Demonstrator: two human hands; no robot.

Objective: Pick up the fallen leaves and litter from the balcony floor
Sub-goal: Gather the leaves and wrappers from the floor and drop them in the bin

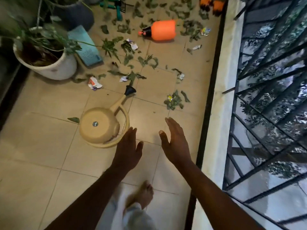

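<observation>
Beige tiles of the balcony floor (pixel 41 138) show between my two hands, and both hang above them holding nothing. My left hand (pixel 127 150) is flat, back up, fingers straight and close together. Its tips are just beside the rim of a tan watering can (pixel 101 127), and I cannot tell whether they touch it. My right hand (pixel 176 143) is turned on edge, fingers straight, thumb standing apart, and it is nearer the floor's right edge. Below them my bare foot (pixel 142 195) stands on the tiles, blurred.

The watering can lies tipped over with its base toward me and its black-tipped spout pointing away. Beyond my right hand, near the right edge, sits the closest clump of green leaves (pixel 173 101) with a yellow-and-white scrap in it. More leaves are strewn across the middle of the floor and thickly toward its far end. Crumpled paper scraps (pixel 93 83) lie among them, one by the left side and others further out.

An orange sprayer bottle (pixel 163 30) lies on its side near the far end. At the left edge stands a white pot (pixel 54 68) holding a plant, with a teal mat (pixel 84 45) just beside it. Along the right edge run a pale ledge (pixel 222 80) and a dark metal railing (pixel 265 80).
</observation>
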